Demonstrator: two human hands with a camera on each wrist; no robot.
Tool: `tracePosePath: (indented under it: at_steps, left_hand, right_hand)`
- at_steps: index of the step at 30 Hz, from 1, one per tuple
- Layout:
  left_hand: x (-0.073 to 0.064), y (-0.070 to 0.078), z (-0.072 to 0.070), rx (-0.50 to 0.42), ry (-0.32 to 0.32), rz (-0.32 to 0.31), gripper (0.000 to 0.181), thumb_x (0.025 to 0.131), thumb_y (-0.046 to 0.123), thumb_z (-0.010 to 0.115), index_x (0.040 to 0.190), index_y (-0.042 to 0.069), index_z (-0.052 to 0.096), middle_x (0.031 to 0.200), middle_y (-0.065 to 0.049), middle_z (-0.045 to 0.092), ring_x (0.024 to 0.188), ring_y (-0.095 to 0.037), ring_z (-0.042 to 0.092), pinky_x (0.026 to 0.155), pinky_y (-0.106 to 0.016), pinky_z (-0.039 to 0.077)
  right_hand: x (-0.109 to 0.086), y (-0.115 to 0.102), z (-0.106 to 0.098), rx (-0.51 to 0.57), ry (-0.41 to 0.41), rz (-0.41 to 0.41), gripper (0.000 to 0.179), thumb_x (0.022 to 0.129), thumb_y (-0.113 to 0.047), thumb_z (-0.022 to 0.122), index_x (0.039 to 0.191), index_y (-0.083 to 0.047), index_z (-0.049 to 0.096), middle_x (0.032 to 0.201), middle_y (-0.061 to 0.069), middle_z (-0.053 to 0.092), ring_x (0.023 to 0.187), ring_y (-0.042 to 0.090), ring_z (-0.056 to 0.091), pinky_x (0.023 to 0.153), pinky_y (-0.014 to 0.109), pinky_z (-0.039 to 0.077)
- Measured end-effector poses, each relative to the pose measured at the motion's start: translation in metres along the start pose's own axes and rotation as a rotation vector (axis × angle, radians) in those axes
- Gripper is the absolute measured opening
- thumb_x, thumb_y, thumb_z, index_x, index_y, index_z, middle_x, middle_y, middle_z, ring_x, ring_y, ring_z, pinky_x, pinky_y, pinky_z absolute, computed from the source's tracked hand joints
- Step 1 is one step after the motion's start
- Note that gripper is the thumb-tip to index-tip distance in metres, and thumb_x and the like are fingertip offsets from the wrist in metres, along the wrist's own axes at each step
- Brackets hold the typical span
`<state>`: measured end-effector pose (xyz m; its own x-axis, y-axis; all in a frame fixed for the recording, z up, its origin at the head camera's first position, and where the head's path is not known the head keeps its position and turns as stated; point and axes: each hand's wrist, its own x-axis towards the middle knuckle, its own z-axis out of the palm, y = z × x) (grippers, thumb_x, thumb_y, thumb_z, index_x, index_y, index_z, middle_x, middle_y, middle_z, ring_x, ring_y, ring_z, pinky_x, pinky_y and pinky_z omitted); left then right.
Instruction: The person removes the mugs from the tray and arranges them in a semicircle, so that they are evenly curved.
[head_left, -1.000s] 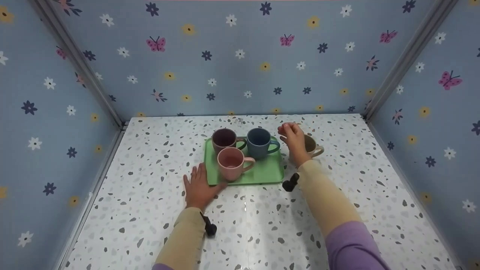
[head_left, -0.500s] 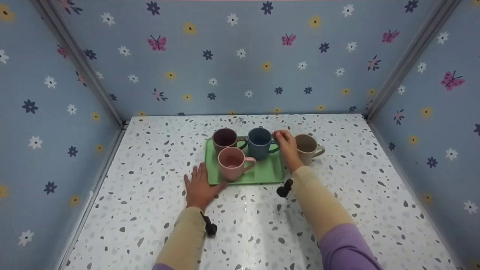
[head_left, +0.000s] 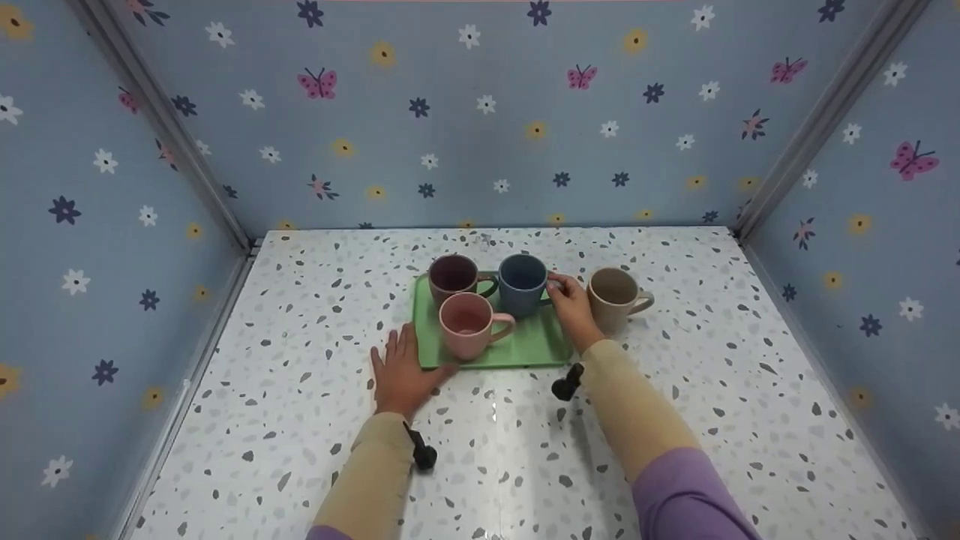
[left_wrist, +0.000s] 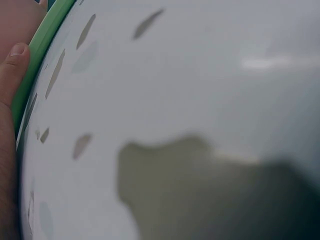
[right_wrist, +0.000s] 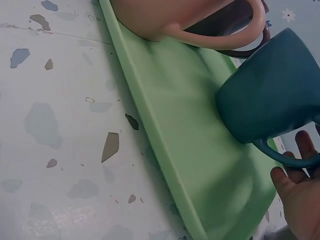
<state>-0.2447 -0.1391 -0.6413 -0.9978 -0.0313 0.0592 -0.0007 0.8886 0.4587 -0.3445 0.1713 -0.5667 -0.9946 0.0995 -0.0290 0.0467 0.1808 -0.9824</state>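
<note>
A green tray (head_left: 536, 345) carries three mugs: a dark maroon mug (head_left: 453, 277) at the back left, a blue mug (head_left: 523, 285) at the back right, and a pink mug (head_left: 466, 326) in front. My right hand (head_left: 574, 307) is at the blue mug's handle, and in the right wrist view the thumb and fingers (right_wrist: 304, 145) close around that handle. Spread flat on the table, my left hand (head_left: 405, 379) lies at the tray's front left corner, its thumb (left_wrist: 15, 65) along the green rim. To the right of the tray stands a beige mug (head_left: 615, 292), upright.
The speckled white table (head_left: 315, 300) runs back to a blue wall (head_left: 480, 150) printed with flowers and butterflies. Similar panels (head_left: 75, 337) with grey metal posts stand on both sides. The beige mug is close beside my right hand.
My right hand has moved left, from in front of the beige mug to the blue mug's handle, uncovering the beige mug. The left hand has stayed at the tray corner.
</note>
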Motion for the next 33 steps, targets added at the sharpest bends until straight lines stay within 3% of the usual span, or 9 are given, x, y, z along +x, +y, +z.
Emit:
tracePosePath:
  at_steps: [3,9,23,33]
  left_hand:
    - [0.0008,0.0004,-0.0001,0.002,-0.014,-0.010,0.125,0.077,0.092,0.046,0.163,0.008,0.010,0.170,-0.009,0.012,0.156,-0.030,0.002,0.121,-0.058,-0.011]
    - [0.0001,0.0019,-0.0021,0.000,-0.014,-0.014,0.124,0.078,0.091,0.047,0.163,0.008,0.009,0.169,-0.009,0.012,0.156,-0.031,0.003,0.121,-0.058,-0.012]
    - [-0.0014,-0.0013,0.0027,-0.013,0.022,0.002,0.125,0.077,0.093,0.045,0.163,0.008,0.012,0.169,-0.008,0.013,0.156,-0.031,0.005,0.121,-0.058,-0.011]
    - [-0.0022,0.0009,0.0013,-0.010,0.017,-0.005,0.124,0.077,0.092,0.045,0.163,0.010,0.011,0.170,-0.008,0.012,0.156,-0.031,0.004,0.121,-0.058,-0.012]
  right_hand:
    - [0.0002,0.0028,0.0009,0.019,-0.004,0.014,0.034,0.107,-0.012,0.051,0.138,0.002,0.054,0.133,0.017,0.058,0.116,0.023,0.053,0.096,0.036,0.046]
    - [-0.0001,0.0053,0.0012,0.027,-0.013,0.033,0.032,0.107,-0.014,0.050,0.136,-0.002,0.054,0.136,0.015,0.058,0.123,0.023,0.052,0.103,0.039,0.045]
    - [0.0006,0.0077,0.0011,0.049,0.005,0.048,0.029,0.106,-0.017,0.055,0.131,-0.003,0.058,0.131,0.017,0.062,0.110,0.028,0.061,0.089,0.037,0.054]
    - [-0.0028,0.0104,-0.0006,0.061,0.019,0.070,0.027,0.105,-0.017,0.056,0.129,-0.004,0.059,0.126,0.014,0.062,0.114,0.031,0.060,0.093,0.040,0.054]
